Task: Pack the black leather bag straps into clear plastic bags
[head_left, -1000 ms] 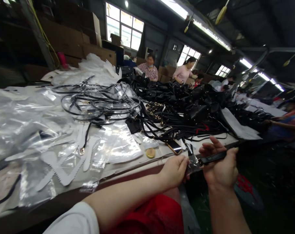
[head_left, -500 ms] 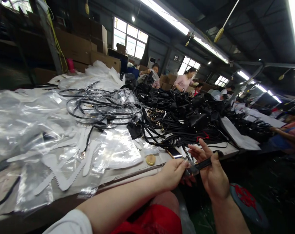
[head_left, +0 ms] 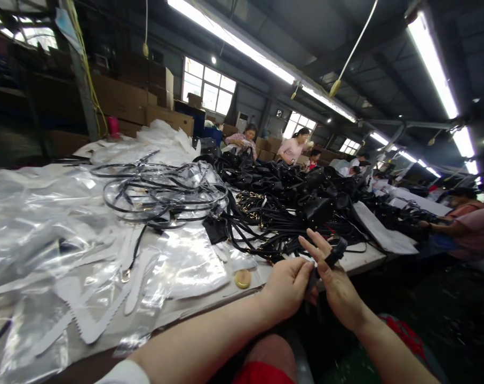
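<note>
Black strap (head_left: 336, 253), apparently one, in two hands (head_left: 285, 288) (head_left: 340, 293)

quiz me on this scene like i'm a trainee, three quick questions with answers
1. Multiple choice: what colour is the round item near the table's front edge? a) red b) gold c) blue
2. True or false: clear plastic bags lie left of the round item, as the wearer sees it.
3. Short answer: which hand has its thumb against the black item?

Key: 1 b; 2 true; 3 the right hand.
</note>
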`<action>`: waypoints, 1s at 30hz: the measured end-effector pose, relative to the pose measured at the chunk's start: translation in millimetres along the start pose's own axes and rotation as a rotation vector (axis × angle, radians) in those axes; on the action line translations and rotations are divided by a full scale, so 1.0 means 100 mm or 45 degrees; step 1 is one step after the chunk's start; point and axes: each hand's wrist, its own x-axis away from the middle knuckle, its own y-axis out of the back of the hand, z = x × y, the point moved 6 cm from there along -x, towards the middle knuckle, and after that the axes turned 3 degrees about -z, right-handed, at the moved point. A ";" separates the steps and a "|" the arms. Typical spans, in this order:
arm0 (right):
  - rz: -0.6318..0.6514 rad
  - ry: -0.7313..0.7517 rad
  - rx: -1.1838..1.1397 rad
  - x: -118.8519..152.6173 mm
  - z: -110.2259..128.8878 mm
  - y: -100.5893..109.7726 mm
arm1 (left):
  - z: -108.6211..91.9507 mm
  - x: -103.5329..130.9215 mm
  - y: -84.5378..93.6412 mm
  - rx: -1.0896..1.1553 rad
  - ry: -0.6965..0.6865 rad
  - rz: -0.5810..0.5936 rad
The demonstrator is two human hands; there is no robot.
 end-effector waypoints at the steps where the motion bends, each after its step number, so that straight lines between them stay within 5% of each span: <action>1: -0.010 -0.074 -0.142 -0.01 -0.03 0.00 | -0.03 0.00 0.03 -0.082 -0.038 -0.055; 5: -0.157 -0.500 -0.732 0.02 -0.26 0.00 | -0.08 0.02 0.11 -0.387 -0.141 -0.175; 8: -0.261 -0.617 -0.895 0.09 -0.34 -0.06 | -0.02 0.03 0.11 -0.450 -0.119 -0.166; 13: -0.060 -0.464 -0.716 0.19 -0.23 -0.26 | -0.01 0.03 0.10 -0.428 -0.167 -0.190; 19: -0.355 -0.333 -0.627 0.01 -0.26 0.24 | 0.16 0.04 0.09 -0.076 0.083 -0.022; 21: -0.333 -0.230 -0.453 -0.06 -0.22 0.38 | 0.20 0.03 0.09 -0.025 0.106 0.018; 30: -0.142 0.037 0.059 -0.17 0.10 0.36 | 0.07 -0.08 0.10 -0.281 -0.008 0.048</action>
